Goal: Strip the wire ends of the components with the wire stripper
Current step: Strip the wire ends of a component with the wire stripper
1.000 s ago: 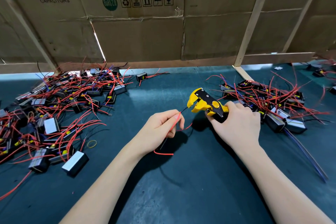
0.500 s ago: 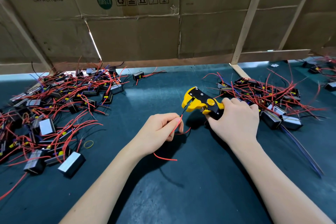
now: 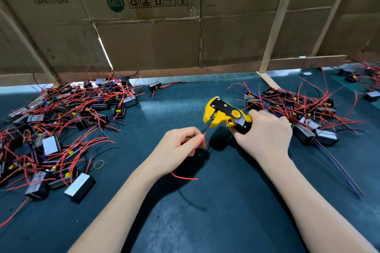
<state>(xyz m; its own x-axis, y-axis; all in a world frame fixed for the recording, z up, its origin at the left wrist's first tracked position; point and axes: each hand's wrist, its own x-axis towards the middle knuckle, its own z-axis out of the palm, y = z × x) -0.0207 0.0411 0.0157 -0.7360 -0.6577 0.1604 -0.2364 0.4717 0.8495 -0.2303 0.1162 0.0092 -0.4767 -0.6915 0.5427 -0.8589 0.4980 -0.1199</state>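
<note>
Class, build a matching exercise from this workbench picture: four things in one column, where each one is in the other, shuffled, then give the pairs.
Things
1. wire stripper
2. black wire
3. yellow rubber band
4. red wire offcut

Places
A. on the mat beside the left pile
B. gripped in the right hand
C. on the mat below the left wrist
D. pinched by the left hand

Pairs: 1-B, 2-D, 3-A, 4-C

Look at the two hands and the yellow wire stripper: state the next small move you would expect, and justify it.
Probably a squeeze of the wire stripper by the right hand. The left hand pinches a thin black wire whose end already sits at the tool's mouth, so the wire looks placed; whether it is fully seated cannot be told.
</note>
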